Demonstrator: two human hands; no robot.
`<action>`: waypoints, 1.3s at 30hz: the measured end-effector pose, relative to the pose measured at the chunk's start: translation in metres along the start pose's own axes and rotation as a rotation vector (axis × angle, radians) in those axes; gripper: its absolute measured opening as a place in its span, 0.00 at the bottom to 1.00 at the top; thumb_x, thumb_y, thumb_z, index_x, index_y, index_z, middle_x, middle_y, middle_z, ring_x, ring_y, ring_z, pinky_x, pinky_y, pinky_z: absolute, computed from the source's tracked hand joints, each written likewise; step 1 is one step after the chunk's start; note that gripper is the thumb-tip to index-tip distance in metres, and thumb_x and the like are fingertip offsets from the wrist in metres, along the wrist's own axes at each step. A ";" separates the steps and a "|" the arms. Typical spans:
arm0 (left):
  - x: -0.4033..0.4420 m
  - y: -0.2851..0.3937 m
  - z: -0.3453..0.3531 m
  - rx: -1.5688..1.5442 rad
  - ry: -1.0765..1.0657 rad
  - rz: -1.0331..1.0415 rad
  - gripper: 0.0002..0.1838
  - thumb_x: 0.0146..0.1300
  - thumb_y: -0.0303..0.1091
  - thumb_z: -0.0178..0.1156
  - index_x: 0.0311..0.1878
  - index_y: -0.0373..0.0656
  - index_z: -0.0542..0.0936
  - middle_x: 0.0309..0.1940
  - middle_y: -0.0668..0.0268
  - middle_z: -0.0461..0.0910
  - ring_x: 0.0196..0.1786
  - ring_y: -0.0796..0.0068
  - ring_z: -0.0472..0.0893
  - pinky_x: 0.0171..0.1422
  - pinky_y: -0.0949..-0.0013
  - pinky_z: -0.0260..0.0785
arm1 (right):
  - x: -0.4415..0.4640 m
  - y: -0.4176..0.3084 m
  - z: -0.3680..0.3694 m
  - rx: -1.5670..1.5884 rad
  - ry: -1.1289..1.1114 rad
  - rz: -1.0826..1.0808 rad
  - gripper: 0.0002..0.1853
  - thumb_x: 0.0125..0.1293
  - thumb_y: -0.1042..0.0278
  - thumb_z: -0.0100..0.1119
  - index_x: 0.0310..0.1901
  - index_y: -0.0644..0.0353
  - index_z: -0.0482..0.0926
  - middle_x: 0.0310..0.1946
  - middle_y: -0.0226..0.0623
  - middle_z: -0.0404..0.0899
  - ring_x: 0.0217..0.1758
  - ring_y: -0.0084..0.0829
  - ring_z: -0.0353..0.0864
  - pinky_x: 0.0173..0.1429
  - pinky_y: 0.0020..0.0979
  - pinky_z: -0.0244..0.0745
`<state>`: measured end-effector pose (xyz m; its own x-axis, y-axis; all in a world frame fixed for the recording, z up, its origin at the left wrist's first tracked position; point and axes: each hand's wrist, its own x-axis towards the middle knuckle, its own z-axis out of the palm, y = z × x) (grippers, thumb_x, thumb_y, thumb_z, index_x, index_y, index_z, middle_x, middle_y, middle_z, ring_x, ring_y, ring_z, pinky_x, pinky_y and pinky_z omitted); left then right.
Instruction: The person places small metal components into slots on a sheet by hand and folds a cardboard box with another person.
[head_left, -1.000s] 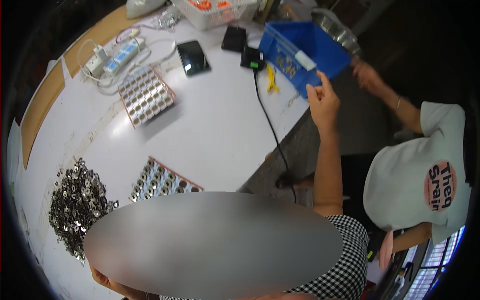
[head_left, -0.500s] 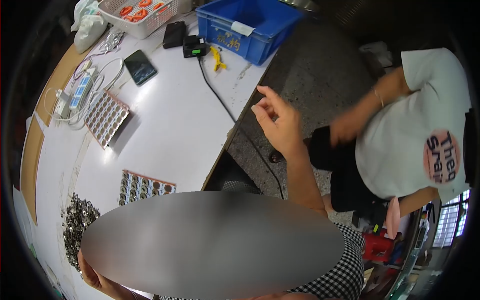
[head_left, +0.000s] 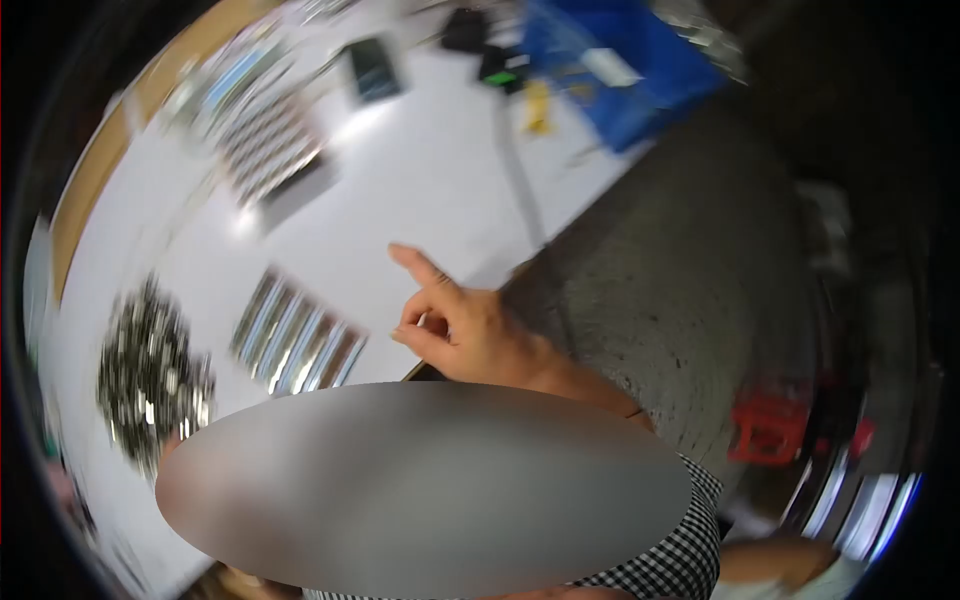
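My right hand (head_left: 455, 325) hangs over the table's front edge. Its index finger points outward, while the thumb and middle finger curl close together with nothing visible between them. Left of it on the table lies a panel of small round pieces (head_left: 290, 335), smeared into stripes by motion. A heap of small shiny metal parts (head_left: 150, 375) is farther left. Only a bit of my left hand (head_left: 172, 441) shows at the heap's lower edge; a grey blurred oval hides the rest, so its fingers cannot be read.
A second panel with rows of round spots (head_left: 268, 148) lies farther back, near a power strip (head_left: 240, 78) with cables. A phone (head_left: 373, 70), a black charger (head_left: 500, 68), a yellow item (head_left: 538, 108) and a blue crate (head_left: 610, 70) stand behind. A red object (head_left: 770, 425) is on the right.
My right hand has swung left and down from beside the table towards the near panel. The view has turned, so the table's things sit higher; the person in white has mostly left the view.
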<state>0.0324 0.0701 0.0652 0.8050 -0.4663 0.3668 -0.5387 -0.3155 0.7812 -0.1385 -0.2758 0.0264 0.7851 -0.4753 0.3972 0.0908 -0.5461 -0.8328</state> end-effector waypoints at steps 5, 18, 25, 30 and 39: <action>-0.017 0.011 0.000 -0.010 0.070 0.044 0.13 0.64 0.23 0.60 0.51 0.29 0.83 0.47 0.53 0.86 0.52 0.62 0.83 0.64 0.62 0.71 | 0.054 -0.016 -0.053 0.106 0.463 -0.209 0.26 0.76 0.68 0.57 0.70 0.70 0.65 0.37 0.34 0.81 0.28 0.18 0.72 0.40 0.23 0.72; -0.052 -0.005 0.039 -0.099 -0.033 -0.063 0.14 0.59 0.23 0.65 0.49 0.36 0.85 0.46 0.52 0.87 0.48 0.59 0.87 0.54 0.64 0.79 | 0.100 -0.019 0.057 -0.192 -0.304 -0.350 0.16 0.65 0.83 0.62 0.54 0.67 0.83 0.39 0.41 0.84 0.35 0.27 0.82 0.42 0.28 0.77; -0.058 -0.021 0.042 -0.170 0.092 -0.012 0.11 0.67 0.31 0.65 0.50 0.38 0.84 0.48 0.56 0.86 0.50 0.54 0.84 0.55 0.58 0.76 | 0.180 0.029 0.072 -0.506 -0.356 -0.591 0.17 0.68 0.78 0.63 0.57 0.67 0.80 0.52 0.44 0.82 0.53 0.37 0.79 0.57 0.33 0.74; -0.075 -0.025 0.031 -0.108 0.173 -0.093 0.13 0.67 0.32 0.65 0.52 0.39 0.84 0.49 0.56 0.85 0.50 0.56 0.84 0.56 0.59 0.77 | 0.213 0.042 0.083 -0.556 -0.389 -0.406 0.18 0.70 0.73 0.62 0.60 0.66 0.79 0.56 0.44 0.81 0.59 0.40 0.77 0.61 0.36 0.71; -0.195 -0.064 -0.127 0.192 1.139 -0.530 0.33 0.73 0.29 0.59 0.79 0.42 0.61 0.37 0.63 0.82 0.37 0.77 0.82 0.41 0.72 0.77 | 0.211 0.033 0.091 -0.560 -0.410 -0.441 0.17 0.73 0.71 0.60 0.60 0.65 0.79 0.56 0.40 0.81 0.56 0.34 0.78 0.57 0.33 0.71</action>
<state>-0.0589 0.2863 0.0082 0.6380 0.6944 0.3328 -0.0374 -0.4037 0.9141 0.0861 -0.3311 0.0471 0.9201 0.0940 0.3802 0.2091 -0.9387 -0.2740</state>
